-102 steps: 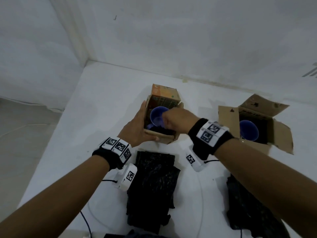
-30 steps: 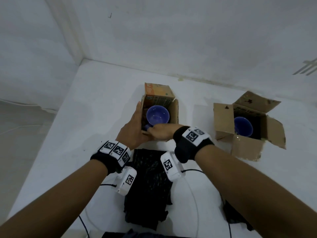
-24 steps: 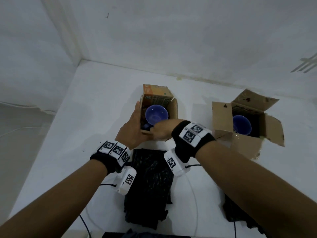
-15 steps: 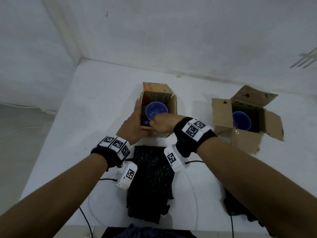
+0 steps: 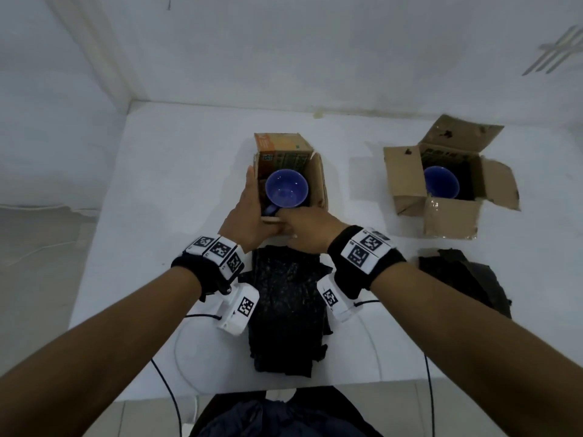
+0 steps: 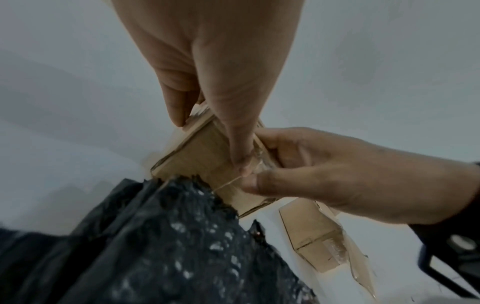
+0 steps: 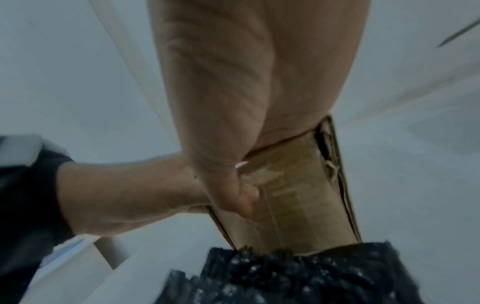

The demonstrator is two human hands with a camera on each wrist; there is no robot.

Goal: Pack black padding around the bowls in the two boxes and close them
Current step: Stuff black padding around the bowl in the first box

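Cardboard left box (image 5: 317, 181) is being steadied by the left hand (image 5: 249, 216) grasping its near-left corner; the right hand (image 5: 307, 227), pinching the near wall, should be keeping clear of the blue bowl (image 5: 285, 191).

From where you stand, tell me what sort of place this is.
Probably a bare recording or packing station, not a lived-in room: a plain white table set into a corner of blank white walls, holding only two cardboard boxes with blue bowls and black padding.

Bowl (image 5: 286, 192) in left box (image 5: 317, 178); padding (image 5: 285, 307) in front.
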